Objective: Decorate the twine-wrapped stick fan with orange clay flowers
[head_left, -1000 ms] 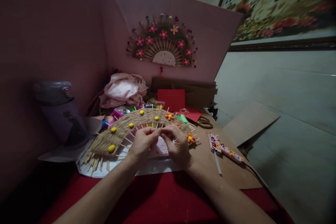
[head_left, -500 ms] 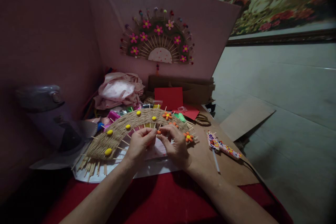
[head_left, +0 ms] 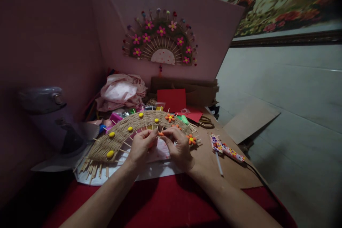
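Between the fingertips of both hands is a small piece of orange clay [head_left: 160, 134]. My left hand [head_left: 143, 146] pinches its left end, and my right hand [head_left: 178, 149] pinches the right end. Just behind them lies a fan-shaped arch of twine [head_left: 101, 146] woven over thin wooden sticks. Several yellow clay balls [head_left: 110, 154] dot its left and middle. Orange-petalled flowers with yellow centres, such as the clay flower [head_left: 191, 139], sit on its right part, one partly hidden by my right hand.
A flower-patterned glue gun [head_left: 224, 148] lies on brown cardboard [head_left: 237, 176] at the right, its cord trailing off. Scissors [head_left: 207, 123], red card [head_left: 172, 99] and crumpled pink cloth [head_left: 120, 91] are behind. A lidded bottle [head_left: 53, 121] stands left. A finished fan [head_left: 161, 37] hangs on the pink board.
The fingers have shifted slightly around the orange clay, which now shows as a longer, thinner piece between them. The arch and everything around it stay put.
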### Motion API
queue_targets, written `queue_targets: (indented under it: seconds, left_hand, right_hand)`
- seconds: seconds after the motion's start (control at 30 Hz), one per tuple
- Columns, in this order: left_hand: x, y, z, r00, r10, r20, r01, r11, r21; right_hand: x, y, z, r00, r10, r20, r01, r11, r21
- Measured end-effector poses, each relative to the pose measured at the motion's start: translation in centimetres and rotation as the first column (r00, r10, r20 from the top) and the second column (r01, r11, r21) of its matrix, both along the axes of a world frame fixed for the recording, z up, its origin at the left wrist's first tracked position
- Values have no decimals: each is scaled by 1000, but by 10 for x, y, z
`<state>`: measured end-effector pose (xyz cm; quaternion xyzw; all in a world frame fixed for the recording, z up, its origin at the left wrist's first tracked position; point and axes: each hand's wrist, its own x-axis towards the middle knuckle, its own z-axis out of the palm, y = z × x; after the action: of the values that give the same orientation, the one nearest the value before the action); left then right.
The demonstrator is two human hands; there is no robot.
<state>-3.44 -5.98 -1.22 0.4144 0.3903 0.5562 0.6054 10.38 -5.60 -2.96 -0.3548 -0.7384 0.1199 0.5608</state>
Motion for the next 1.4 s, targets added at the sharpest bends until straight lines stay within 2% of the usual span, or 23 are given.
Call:
queue_targets:
  seconds: [0.37, 0.43, 0.5, 0.6, 0.7, 0.77, 0.83, 0.93, 1.03, 1.2, 1.4]
  left_hand:
    - [-1, 3, -5, 999, 17, -51, -16, 999, 34]
    - [-2, 5, -6, 994, 57, -88, -51, 996, 69]
    - [-3, 8, -8, 968, 168, -188, -137, 977, 165]
    - [-8, 11, -10, 828, 389, -404, -204, 880, 429]
    - [-12, 12, -13, 585, 557, -590, -80, 763, 641]
    - [-12, 11, -15, 386, 621, -683, 31, 731, 682]
    - [-12, 10, -17, 193, 646, -738, 114, 733, 671]
    - [-11, 9, -18, -13, 646, -763, 173, 753, 634]
    - [-11, 8, -18, -94, 621, -778, 182, 779, 599]
    - [-10, 9, -18, -126, 604, -787, 192, 793, 577]
    - [-10, 8, -19, -135, 607, -783, 194, 791, 580]
  right_hand:
    - [0, 0, 0, 1000, 4, 15, -4, 1000, -19]
    - [0, 0, 0, 1000, -5, 18, 6, 999, -36]
    - [0, 2, 0, 1000, -20, 5, 20, 997, -70]
    - [0, 10, 3, 996, -66, -65, 57, 991, -125]
    - [2, 22, 11, 990, -126, -61, 116, 984, -137]
    - [2, 30, 17, 979, -194, 59, 200, 973, -113]
    - [2, 36, 21, 944, -267, 192, 287, 954, -85]
    - [1, 45, 22, 903, -321, 287, 353, 933, -66]
    - [0, 55, 18, 905, -324, 276, 358, 930, -86]
    - [-5, 62, 14, 922, -294, 252, 331, 937, -116]
    - [-10, 61, 18, 831, -403, 384, 455, 889, -50]
